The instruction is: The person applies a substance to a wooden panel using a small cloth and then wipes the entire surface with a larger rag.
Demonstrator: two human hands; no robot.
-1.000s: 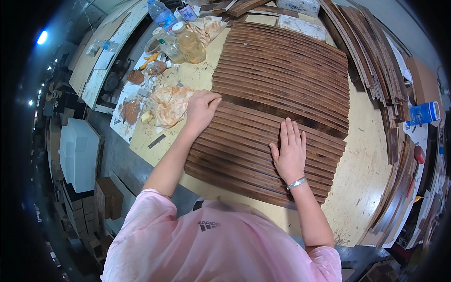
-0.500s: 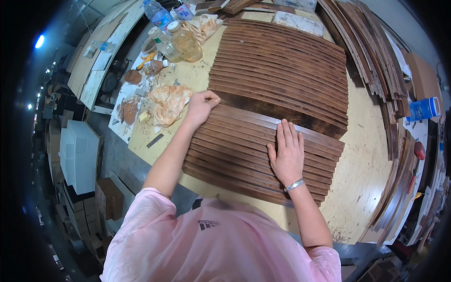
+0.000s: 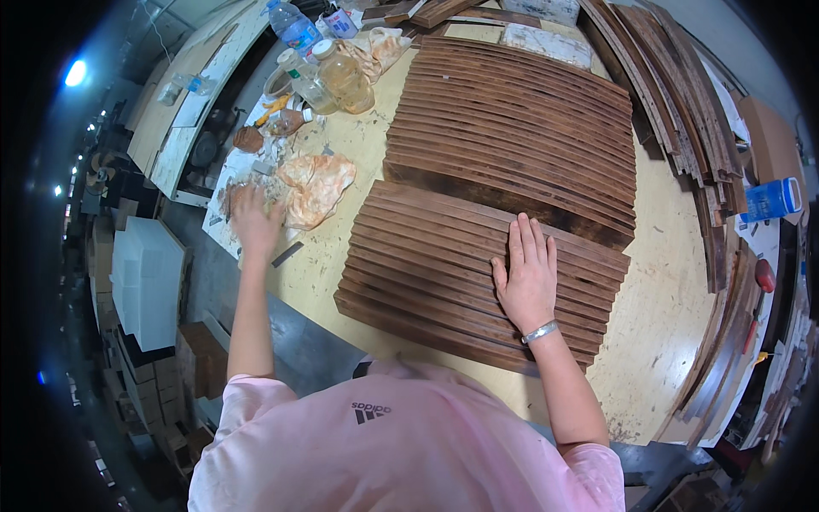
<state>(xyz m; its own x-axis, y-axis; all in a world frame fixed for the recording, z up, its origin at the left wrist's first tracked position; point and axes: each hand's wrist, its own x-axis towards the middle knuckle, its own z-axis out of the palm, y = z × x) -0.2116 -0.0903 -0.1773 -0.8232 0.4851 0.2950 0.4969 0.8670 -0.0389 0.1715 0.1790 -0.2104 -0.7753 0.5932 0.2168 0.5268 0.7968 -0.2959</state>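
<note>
My right hand (image 3: 527, 282) lies flat, fingers stretched out, on the nearer group of brown wooden slats (image 3: 426, 277). Its fingertips reach that group's far edge, beside a dark gap. Beyond the gap rests a farther group of similar ridged slats (image 3: 512, 119). Over at the left of the table, my left hand (image 3: 256, 224) is stretched out with its fingers apart, over a brown-smeared patch. It is slightly blurred and covers part of what lies beneath. A stained, crumpled cloth (image 3: 314, 192) lies just right of it.
Liquid-filled jars (image 3: 343, 81) and a water bottle (image 3: 294, 30) stand at the back left of the pale tabletop (image 3: 657, 282). Long wooden strips (image 3: 682, 94) are stacked along the right side, near a blue container (image 3: 770, 200). A short dark strip (image 3: 288, 254) lies near the left edge.
My left hand has let go of the slats' left end and moved left, its fingers spreading from a pinch. My right hand stays flat on the slats.
</note>
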